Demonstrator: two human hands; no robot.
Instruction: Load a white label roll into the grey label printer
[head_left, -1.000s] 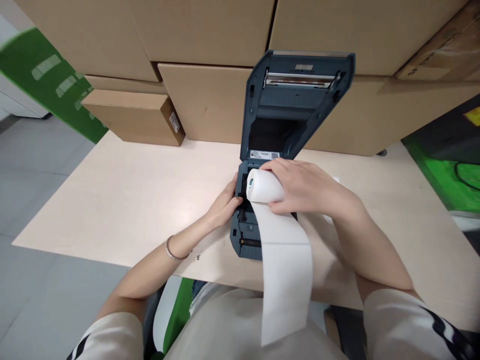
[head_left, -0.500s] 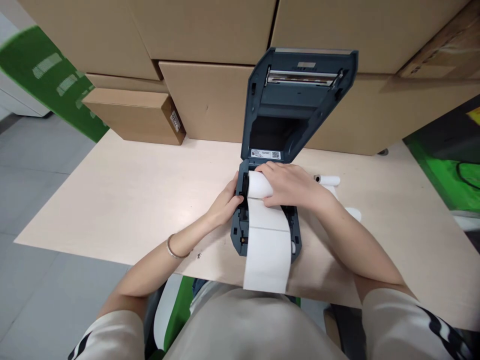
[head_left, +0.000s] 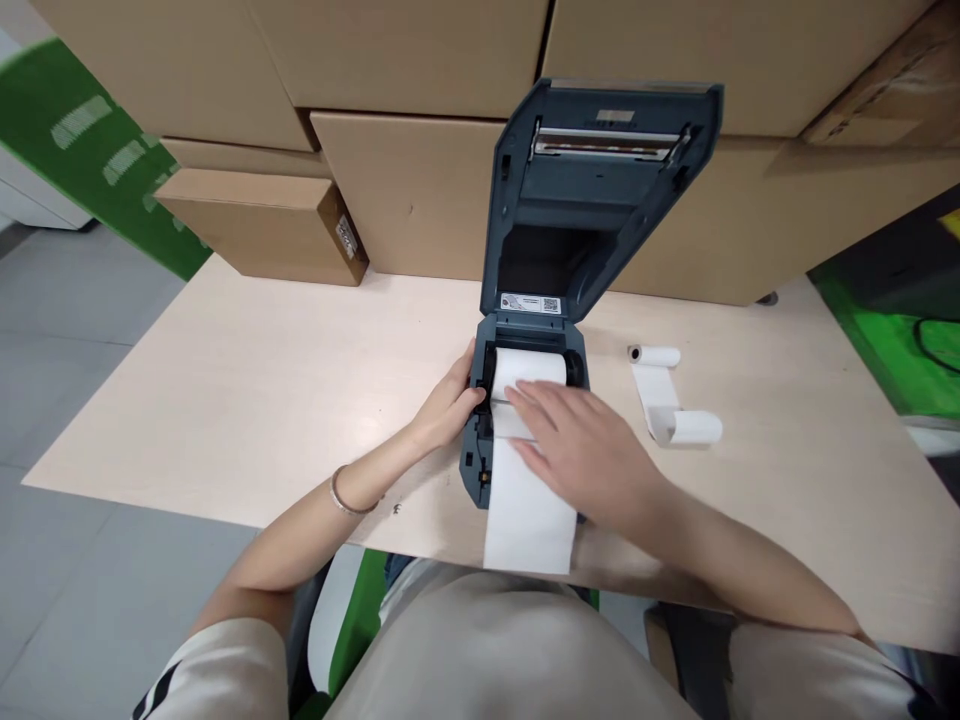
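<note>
Head view: unreadable printer sticker (head_left: 530,303).

place: packing/shipping room | cues: stacked cardboard boxes (head_left: 405,60), label printer (head_left: 559,250), worktable (head_left: 247,400)

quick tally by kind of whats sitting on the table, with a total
label printer, lid open: 1
paper roll seated in the printer: 1
loose, partly unrolled paper strip right of the printer: 1
cardboard boxes clearly resting on the table: 3
total: 6
</note>
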